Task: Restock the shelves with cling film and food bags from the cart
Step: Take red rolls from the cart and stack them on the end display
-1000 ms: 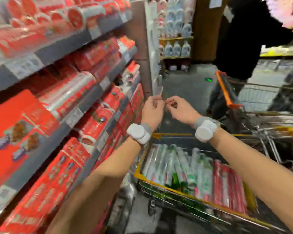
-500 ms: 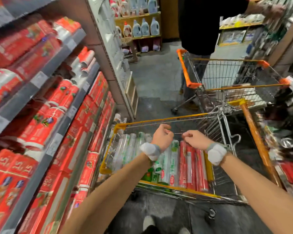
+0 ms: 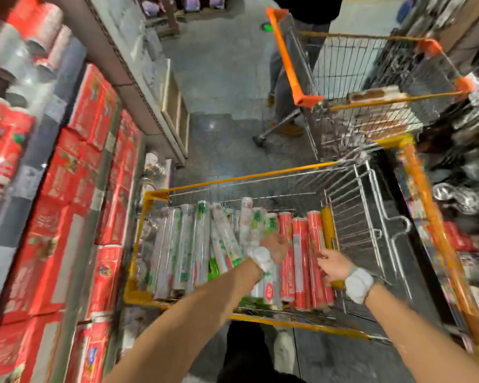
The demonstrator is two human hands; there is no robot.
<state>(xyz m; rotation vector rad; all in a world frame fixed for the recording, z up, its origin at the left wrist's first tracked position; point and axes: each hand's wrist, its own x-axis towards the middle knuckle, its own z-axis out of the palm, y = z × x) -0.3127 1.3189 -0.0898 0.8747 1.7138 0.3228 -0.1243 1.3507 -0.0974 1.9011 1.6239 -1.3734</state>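
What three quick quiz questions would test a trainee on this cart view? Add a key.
1. True or false: the red-labelled rolls lie on the side of the yellow-rimmed cart nearest the shelves.
2. The handle of the second cart is: A blue, B orange, C green.
3. Which rolls lie under the right hand?
Key: 1 false, the green-labelled rolls lie there; 2 B; 3 the red-labelled ones.
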